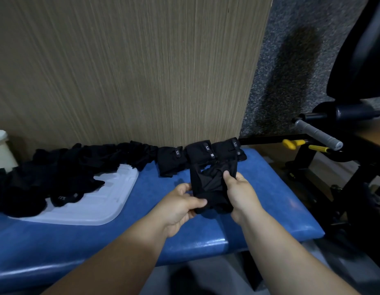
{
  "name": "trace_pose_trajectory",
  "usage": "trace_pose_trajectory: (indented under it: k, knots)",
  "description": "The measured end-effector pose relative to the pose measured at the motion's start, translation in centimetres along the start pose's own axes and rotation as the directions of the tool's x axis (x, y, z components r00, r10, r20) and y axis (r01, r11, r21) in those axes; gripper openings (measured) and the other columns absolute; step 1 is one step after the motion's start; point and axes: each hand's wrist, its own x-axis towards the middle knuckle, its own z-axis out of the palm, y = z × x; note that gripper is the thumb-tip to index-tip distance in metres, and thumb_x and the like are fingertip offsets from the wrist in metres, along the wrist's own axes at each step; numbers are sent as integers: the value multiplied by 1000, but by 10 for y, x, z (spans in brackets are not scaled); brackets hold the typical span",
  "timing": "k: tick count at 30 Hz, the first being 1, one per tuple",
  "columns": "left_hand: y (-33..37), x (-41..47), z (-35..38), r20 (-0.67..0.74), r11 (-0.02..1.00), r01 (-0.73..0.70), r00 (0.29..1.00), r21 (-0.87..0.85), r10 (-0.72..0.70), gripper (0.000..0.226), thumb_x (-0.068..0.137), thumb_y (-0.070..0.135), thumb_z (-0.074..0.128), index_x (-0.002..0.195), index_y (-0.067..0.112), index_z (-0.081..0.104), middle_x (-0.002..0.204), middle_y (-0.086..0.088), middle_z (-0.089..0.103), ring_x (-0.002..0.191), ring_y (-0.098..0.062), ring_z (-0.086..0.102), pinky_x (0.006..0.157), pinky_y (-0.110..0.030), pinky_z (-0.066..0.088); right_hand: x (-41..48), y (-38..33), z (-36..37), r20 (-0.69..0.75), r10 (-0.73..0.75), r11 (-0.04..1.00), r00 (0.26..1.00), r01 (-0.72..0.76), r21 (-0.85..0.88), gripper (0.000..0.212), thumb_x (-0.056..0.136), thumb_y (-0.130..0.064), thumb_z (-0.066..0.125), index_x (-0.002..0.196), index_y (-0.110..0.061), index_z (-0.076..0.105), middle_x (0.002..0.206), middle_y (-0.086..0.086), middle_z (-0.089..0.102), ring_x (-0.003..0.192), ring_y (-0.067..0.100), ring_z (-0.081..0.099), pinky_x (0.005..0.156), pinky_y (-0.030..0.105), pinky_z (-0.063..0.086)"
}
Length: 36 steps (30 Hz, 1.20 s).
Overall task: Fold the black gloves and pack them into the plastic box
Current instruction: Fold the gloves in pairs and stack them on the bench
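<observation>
Head view: a wood-grain wall panel (121, 71) backs the blue padded bench (259, 201). A flat white plastic lid (104, 201) lies left, partly under a heap of black gloves (57, 173); folded gloves (172, 160) line the panel. The left hand (180, 209) and right hand (240, 192) pinch one black glove (208, 188) above the bench.

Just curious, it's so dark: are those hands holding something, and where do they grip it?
Both hold one black glove: the left hand grips its lower left edge, the right hand pinches its right side.
</observation>
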Motion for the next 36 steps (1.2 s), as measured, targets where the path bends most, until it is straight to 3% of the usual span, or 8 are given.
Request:
trace_pose_trajectory:
  k: [3, 5, 9, 16, 22, 27, 32, 36]
  knots:
    - [2, -3, -1, 44, 999, 34, 998, 16, -35, 39, 83, -1, 66, 117, 14, 55, 105, -8, 68, 89, -15, 62, 68, -22, 44, 1, 2, 0, 49, 31, 999, 998, -31, -7, 21, 102, -26, 44, 104, -20, 64, 99, 8, 73, 96, 26, 69, 89, 46, 55]
    - [4, -5, -3, 81, 998, 50, 996, -29, -48, 38, 78, 21, 76, 111, 17, 59, 105, -5, 66, 85, -13, 57, 64, -21, 40, 1, 1, 1, 102, 58, 998, 993, -59, 10, 21, 102, -25, 44, 107, -20, 64, 103, 9, 73, 98, 26, 69, 91, 45, 54]
    - [6, 0, -7, 109, 956, 124, 989, -268, -98, 65, 88, 65, 37, 123, 17, 63, 121, -5, 67, 112, -20, 60, 83, -27, 49, 0, 0, 0, 196, 70, 994, 978, -85, 68, 22, 102, -22, 43, 115, -17, 61, 106, 8, 73, 100, 24, 69, 88, 39, 54]
    - [7, -3, 2, 38, 961, 60, 998, -268, -52, 35, 102, 26, 42, 118, 4, 64, 111, -14, 71, 98, -25, 69, 68, -30, 59, -9, -1, 2, 300, 78, 997, 951, -78, -14, 22, 102, -22, 45, 117, -18, 61, 105, 9, 73, 101, 26, 69, 92, 43, 54]
    - [7, 5, 1, -81, 949, -61, 996, -309, 37, 19, 94, 7, 53, 106, 6, 67, 99, -16, 72, 85, -27, 71, 75, -39, 59, -12, -1, 4, 329, 89, 996, 940, -82, -35, 21, 96, -23, 56, 116, -17, 58, 110, 9, 71, 103, 25, 68, 91, 40, 55]
    - [7, 11, -3, -190, 911, -63, 982, -408, -18, 28, 96, 11, 47, 120, 4, 60, 105, -19, 71, 93, -32, 69, 72, -41, 60, -13, 3, 2, 412, 197, 976, 890, -137, -169, 39, 86, -12, 69, 120, -17, 50, 111, 11, 69, 97, 24, 68, 76, 36, 58]
    - [13, 8, -4, -185, 866, 1, 977, -500, -107, 49, 97, 48, 44, 105, 6, 69, 103, -16, 72, 95, -31, 69, 78, -44, 55, -9, 3, -1, 430, 226, 959, 874, -121, -258, 52, 82, 3, 69, 123, -19, 46, 92, 0, 69, 79, 12, 67, 62, 22, 50]
    - [13, 10, -5, -280, 861, -39, 952, -506, -122, 31, 99, 33, 49, 112, 11, 66, 95, -13, 74, 89, -29, 69, 74, -41, 56, -8, 3, -4, 445, 227, 949, 866, -94, -302, 55, 77, 14, 67, 117, -21, 51, 88, -1, 67, 68, 7, 65, 60, 20, 49]
